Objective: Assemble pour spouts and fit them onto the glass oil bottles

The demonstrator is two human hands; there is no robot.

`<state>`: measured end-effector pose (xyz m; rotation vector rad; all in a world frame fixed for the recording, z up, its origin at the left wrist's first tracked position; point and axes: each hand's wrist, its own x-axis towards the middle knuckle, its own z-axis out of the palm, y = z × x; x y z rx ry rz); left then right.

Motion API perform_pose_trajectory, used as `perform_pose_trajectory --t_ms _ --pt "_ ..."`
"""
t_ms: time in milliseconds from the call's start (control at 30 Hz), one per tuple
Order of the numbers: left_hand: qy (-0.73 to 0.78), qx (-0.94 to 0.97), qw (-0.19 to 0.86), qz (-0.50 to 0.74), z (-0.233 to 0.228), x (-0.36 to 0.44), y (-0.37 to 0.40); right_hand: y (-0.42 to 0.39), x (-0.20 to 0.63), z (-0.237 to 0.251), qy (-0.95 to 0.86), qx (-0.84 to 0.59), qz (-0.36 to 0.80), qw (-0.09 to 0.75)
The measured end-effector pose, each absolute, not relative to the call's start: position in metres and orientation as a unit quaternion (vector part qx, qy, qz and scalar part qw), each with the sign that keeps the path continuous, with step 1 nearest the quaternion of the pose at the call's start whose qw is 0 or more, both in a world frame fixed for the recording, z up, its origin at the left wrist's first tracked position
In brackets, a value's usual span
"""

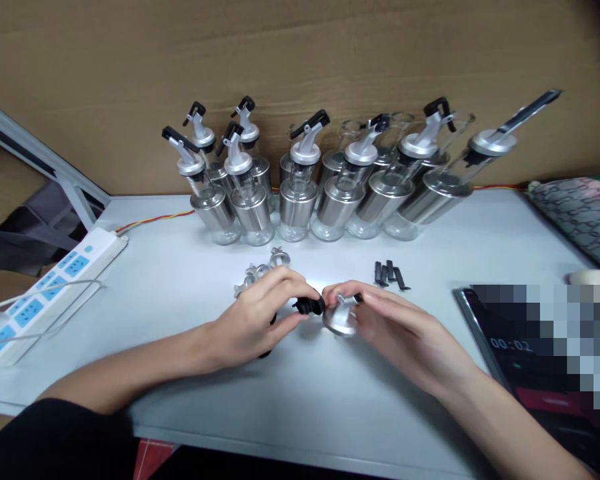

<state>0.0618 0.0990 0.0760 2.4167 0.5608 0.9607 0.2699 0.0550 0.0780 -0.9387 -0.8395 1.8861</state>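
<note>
Bottles [298, 203]: landmark; standing in a row, most front ones capped.
Plug [307, 306]: black, ribbed, in front of the bottles' middle; right beside the spout [341, 320], can't tell if touching.
Left hand [250, 320]: thumb and fingertips pinch the plug. Black bits [265, 355] show under the palm; can't tell if held.
Right hand [410, 327]: thumb and fingers grip the spout, in front of the bottles.
Silver parts [280, 257]: just in front of the bottles, partly hidden by the left hand.
Levers [390, 272]: four, loose, in front of the bottles' right half.
Plug risk: pinch is small; off-centre squeeze could pop it out.
Spout risk: smooth metal could turn in the fingers if pushed at an angle.
Parts risk: left forearm or palm could sweep the silver parts or black bits away.
</note>
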Motion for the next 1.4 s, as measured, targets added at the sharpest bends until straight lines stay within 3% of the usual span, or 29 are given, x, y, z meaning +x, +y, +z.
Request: perform_pose_trajectory --t_ms 333,833,1033,1267,1400 --pt "0.211 0.867 0.235 0.387 0.056 0.063 0.101 0.052 0.269 0.074 -0.388 -0.424 0.729 0.372" --pt "0.195 0.88 0.209 0.381 0.04 0.063 0.106 0.052 0.275 0.07 -0.487 -0.425 0.661 0.381" --pt "0.19 0.886 0.199 0.373 0.042 0.062 0.107 0.05 0.273 0.071 -0.46 -0.427 0.658 0.416" --pt "0.157 0.887 0.201 0.384 0.042 0.062 0.108 0.055 0.274 0.08 -0.329 -0.43 0.648 0.536" --pt "0.143 0.893 0.192 0.382 0.043 0.062 0.108 0.055 0.272 0.079 -0.322 -0.416 0.664 0.531"
